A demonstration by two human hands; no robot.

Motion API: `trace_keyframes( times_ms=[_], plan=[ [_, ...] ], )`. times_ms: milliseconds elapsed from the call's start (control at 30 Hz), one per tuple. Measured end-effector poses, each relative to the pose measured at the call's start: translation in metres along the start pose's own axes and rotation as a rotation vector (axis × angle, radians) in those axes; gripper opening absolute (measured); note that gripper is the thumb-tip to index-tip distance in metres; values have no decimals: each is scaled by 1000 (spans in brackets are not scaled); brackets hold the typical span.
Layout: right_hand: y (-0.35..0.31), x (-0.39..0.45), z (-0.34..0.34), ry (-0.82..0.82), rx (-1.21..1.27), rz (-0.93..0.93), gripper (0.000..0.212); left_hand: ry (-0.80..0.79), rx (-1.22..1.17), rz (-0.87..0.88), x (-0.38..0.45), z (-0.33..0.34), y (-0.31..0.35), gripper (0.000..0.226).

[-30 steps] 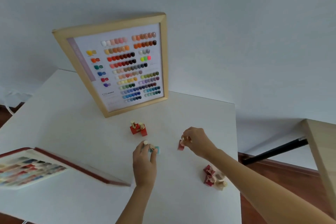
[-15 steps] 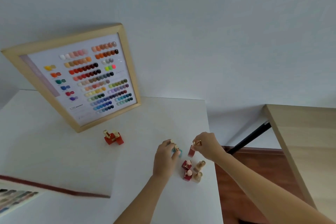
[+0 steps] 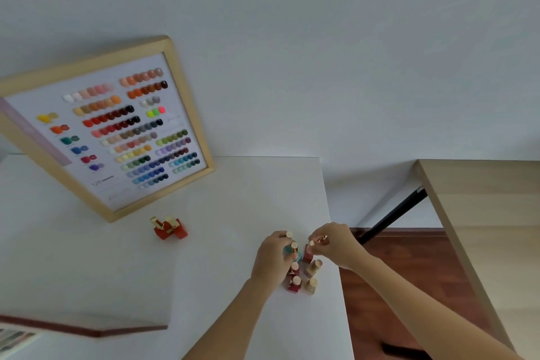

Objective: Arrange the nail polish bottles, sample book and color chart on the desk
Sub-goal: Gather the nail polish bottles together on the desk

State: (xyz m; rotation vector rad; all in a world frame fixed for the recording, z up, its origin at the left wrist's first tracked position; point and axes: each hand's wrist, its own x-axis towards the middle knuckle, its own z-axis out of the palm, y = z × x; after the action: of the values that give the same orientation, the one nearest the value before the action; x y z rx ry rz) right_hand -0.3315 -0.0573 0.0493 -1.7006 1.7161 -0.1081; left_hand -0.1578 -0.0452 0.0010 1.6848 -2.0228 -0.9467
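White desk (image 3: 233, 199), lower right of frame: my left hand (image 3: 273, 260) pinches teal bottle (image 3: 290, 251), right hand (image 3: 333, 245) pinches red bottle (image 3: 307, 253) cap. Risk: bumping cluster (image 3: 302, 279) near edge, toppling bottles.

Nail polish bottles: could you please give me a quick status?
Left hand holds teal bottle; right hand grips red bottle. Both beside bottle cluster near desk edge. Two red bottles apart by chart.

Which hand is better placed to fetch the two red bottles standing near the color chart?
Probably the left hand: it is nearer the two red bottles; the right hand lies farther off.
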Motion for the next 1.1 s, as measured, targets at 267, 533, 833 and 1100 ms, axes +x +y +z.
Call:
trace_keyframes(
  times_ms=[267,533,833,1100],
  plan=[
    [-1,-4,-14,-13,64,9,34,-11,2,1,1,-4,-8,29],
    [-17,8,-25,63,-71,41,52,279,-150,-114,-19,-42,-25,30],
    [-116,52,12,38,-8,-202,30,1008,-304,-521,-25,-116,-88,19],
    [-200,99,70,-101,-3,-325,27,924,-238,-690,2,-144,-126,40]
  ],
)
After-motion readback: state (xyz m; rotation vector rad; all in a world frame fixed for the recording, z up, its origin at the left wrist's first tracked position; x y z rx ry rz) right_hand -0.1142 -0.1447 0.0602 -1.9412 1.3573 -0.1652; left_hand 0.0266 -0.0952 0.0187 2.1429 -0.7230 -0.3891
